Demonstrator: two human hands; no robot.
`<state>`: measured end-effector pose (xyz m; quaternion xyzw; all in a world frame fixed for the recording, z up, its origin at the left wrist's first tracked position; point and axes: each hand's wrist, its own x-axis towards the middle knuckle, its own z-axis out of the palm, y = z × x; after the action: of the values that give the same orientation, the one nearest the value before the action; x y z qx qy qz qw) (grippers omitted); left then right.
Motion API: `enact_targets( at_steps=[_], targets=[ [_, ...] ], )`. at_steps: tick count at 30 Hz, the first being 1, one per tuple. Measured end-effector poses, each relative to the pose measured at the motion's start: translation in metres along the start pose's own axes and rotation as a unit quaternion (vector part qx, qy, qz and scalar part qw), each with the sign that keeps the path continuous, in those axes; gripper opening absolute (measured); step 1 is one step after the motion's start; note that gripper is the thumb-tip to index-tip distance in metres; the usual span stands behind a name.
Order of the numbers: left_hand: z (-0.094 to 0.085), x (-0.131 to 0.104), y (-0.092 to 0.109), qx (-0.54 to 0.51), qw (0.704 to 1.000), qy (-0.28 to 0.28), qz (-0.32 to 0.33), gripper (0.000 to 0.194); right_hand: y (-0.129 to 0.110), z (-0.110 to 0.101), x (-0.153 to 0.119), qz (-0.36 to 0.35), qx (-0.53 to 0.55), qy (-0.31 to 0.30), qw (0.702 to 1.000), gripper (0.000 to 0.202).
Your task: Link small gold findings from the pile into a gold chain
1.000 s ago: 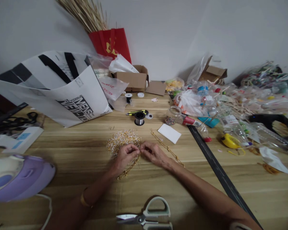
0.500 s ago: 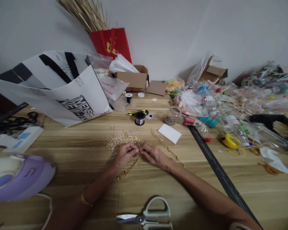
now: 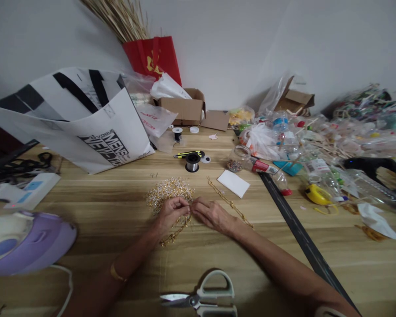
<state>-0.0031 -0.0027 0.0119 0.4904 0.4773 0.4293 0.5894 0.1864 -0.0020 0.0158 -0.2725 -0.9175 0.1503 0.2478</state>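
My left hand [image 3: 172,214] and my right hand [image 3: 213,214] meet fingertip to fingertip above the table, both closed in a pinch. What sits between the fingers is too small to make out. Just behind my left hand lies a tangled heap of gold and silver beaded strands [image 3: 168,191]. A gold beaded strand [image 3: 173,237] trails from below the hands toward the front. Beyond my right wrist a second gold strand [image 3: 231,203] lies on the wood. Open-bladed scissors [image 3: 198,299] rest near the front edge.
A spool of wire [image 3: 192,163] and a yellow cutter [image 3: 186,154] lie behind the heap, with a white card [image 3: 233,183] and a jar of beads [image 3: 238,159] to their right. Plastic bottles and bags crowd the right. A purple appliance [image 3: 42,242] and a white bag [image 3: 119,132] stand left.
My right hand's fingers have shifted very slightly to the left against the left fingertips. Everything else on the table looks the same.
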Motion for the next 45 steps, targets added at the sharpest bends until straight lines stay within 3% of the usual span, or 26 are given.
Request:
enact_targets(
  at_steps=[8, 16, 20, 23, 27, 35, 45],
  targets=[
    [-0.001, -0.001, 0.002, 0.008, 1.000, 0.001, 0.000, 0.015, 0.001, 0.000, 0.001, -0.001, 0.051, 0.007, 0.999, 0.022],
    [-0.001, -0.001, 0.003, 0.029, 0.999, -0.002, 0.031, 0.015, 0.002, 0.000, 0.003, 0.103, 0.189, 0.022, 0.976, 0.017],
    [-0.001, -0.002, 0.002, 0.041, 0.998, -0.009, 0.037, 0.014, 0.003, 0.001, 0.003, 0.172, 0.268, 0.009, 0.948, 0.018],
    [0.000, -0.002, 0.002, 0.048, 0.998, -0.010, 0.046, 0.012, 0.003, 0.003, 0.004, 0.220, 0.355, 0.009, 0.909, 0.022],
    [-0.001, -0.001, 0.000, 0.054, 0.997, -0.015, 0.062, 0.011, 0.001, 0.002, 0.007, 0.244, 0.432, 0.002, 0.868, 0.029],
    [-0.001, 0.000, 0.003, 0.055, 0.997, 0.002, 0.046, 0.014, 0.001, 0.000, 0.010, 0.259, 0.475, 0.002, 0.841, 0.036],
    [0.001, -0.001, 0.004, 0.043, 0.998, -0.016, 0.038, 0.015, 0.002, 0.000, 0.010, 0.268, 0.477, 0.006, 0.837, 0.037]
  ],
)
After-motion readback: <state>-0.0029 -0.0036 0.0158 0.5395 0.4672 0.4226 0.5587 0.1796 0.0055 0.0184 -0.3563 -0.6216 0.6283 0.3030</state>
